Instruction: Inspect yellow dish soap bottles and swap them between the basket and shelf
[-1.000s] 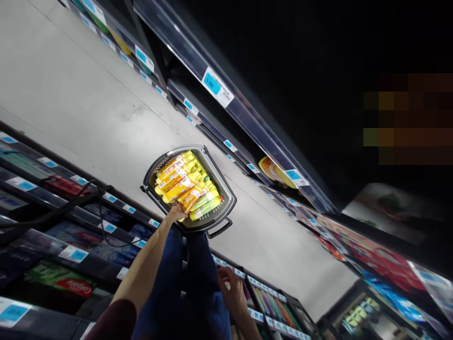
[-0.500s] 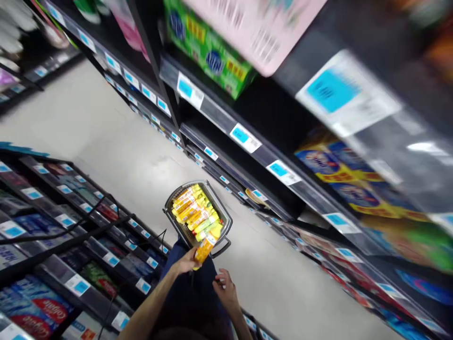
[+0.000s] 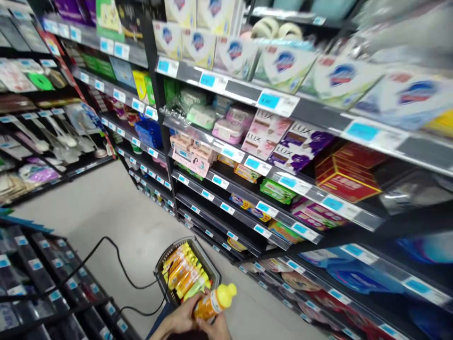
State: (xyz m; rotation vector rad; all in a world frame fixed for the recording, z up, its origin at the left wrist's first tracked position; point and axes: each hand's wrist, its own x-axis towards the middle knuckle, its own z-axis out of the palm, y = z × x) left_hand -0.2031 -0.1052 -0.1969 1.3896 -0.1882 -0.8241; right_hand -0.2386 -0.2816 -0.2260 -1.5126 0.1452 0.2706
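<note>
An orange bottle (image 3: 208, 306) with a yellow cap is tilted in front of me at the bottom of the view, its cap pointing up and right. My left hand (image 3: 182, 318) is closed around its left side. From below, my right hand (image 3: 217, 327) grips the bottle's lower part, thumb against it. Just beyond my hands, a dark shopping basket (image 3: 216, 270) stands on the floor. Lying in it are several yellow and orange bottles (image 3: 186, 268), packed side by side, with a greener one near my left hand.
Shelving with boxed soaps (image 3: 283, 66) and price labels runs along the right. A lower dark rack (image 3: 46, 278) stands at left, and a black cable (image 3: 118, 257) loops across in front of it. Grey floor (image 3: 106, 208) stretches between them toward hanging utensils (image 3: 53, 134).
The bottle has come up and closer to me, away from the basket. My right hand, earlier apart from it, now grips it too. My view has tilted up toward the shelves.
</note>
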